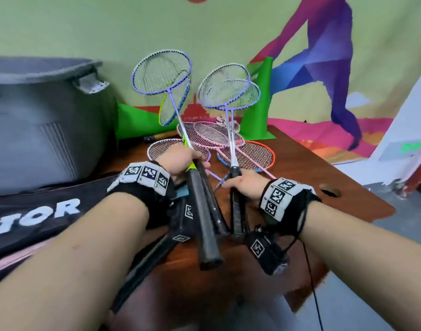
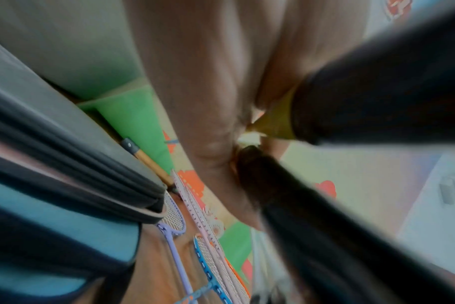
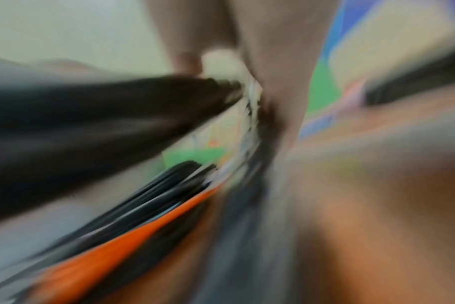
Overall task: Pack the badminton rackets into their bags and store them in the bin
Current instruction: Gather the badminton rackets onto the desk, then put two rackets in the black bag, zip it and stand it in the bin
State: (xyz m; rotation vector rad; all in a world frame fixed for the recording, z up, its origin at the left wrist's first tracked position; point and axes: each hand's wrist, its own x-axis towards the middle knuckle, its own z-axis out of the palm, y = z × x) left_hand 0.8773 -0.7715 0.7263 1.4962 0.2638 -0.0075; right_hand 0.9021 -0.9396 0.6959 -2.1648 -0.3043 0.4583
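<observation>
My left hand [image 1: 183, 161] grips two rackets by their black handles [image 1: 206, 211]: a purple-framed one [image 1: 161, 72] and a yellow-green one [image 1: 173, 103], both heads raised toward the wall. My right hand [image 1: 243, 185] grips two more purple rackets [image 1: 225, 86] at the top of their black handles, heads up. Several pink rackets [image 1: 216, 134] and an orange-and-blue one [image 1: 252, 155] lie flat on the brown table [image 1: 300, 163]. A black racket bag [image 1: 37, 211] with white lettering lies at the left. The left wrist view shows my fingers [image 2: 216, 123] round the handles [image 2: 377, 102]; the right wrist view is motion-blurred.
A large grey bin [image 1: 37, 120] with a lid stands at the back left. Two green cones [image 1: 257, 108] stand against the painted wall, and a white shuttlecock [image 1: 221, 120] lies behind the pink rackets. The table edge falls off at the right, near a hole [image 1: 330, 189].
</observation>
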